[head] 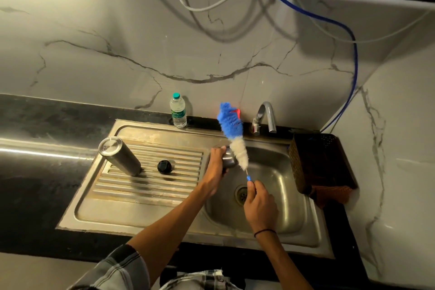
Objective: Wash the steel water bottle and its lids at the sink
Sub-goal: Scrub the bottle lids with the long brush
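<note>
Over the sink basin's (277, 198) left rim, the left hand (217, 167) grips a steel lid cup (228, 160); the right hand (257, 202) pinches the bottle brush (233, 132), tilted bristles-up just right of the cup; the steel bottle (120, 156) stands inverted at the drainboard's (146, 186) left.

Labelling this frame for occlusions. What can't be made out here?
- Steel lid, head view: mostly covered by the left hand and the bottle brush.
- Brush handle: hidden inside the right hand.
- Plastic bottle label: too small to read.
- Steel bottle: mouth faces down, inside unseen.
</note>
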